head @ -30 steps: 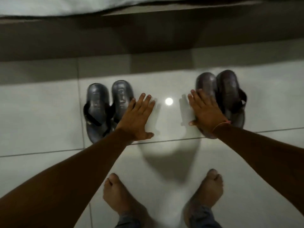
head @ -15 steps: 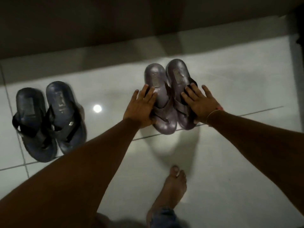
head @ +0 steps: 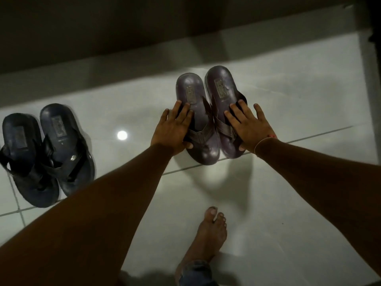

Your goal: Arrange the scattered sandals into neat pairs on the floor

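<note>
Two brown sandals lie side by side and touching on the white tiled floor, toes toward me: the left one (head: 191,89) and the right one (head: 221,85). My left hand (head: 172,131) clasps the outer edge of the left brown sandal, fingers on its strap, thumb by its side. On the other sandal's strap and outer edge rests my right hand (head: 249,129), fingers spread. Further left, a pair of dark blue-black sandals (head: 61,145) sits together on the floor, untouched.
A dark low ledge (head: 123,27) runs along the far side behind both pairs. My bare foot (head: 210,234) stands on the tiles (head: 288,203) below the brown pair. A lamp's bright reflection (head: 122,135) shows between the pairs. A dark edge borders the floor at right.
My left hand left the dark pair and came across to the brown pair, so both hands now flank it. The view swung right, putting the dark pair at the left edge.
</note>
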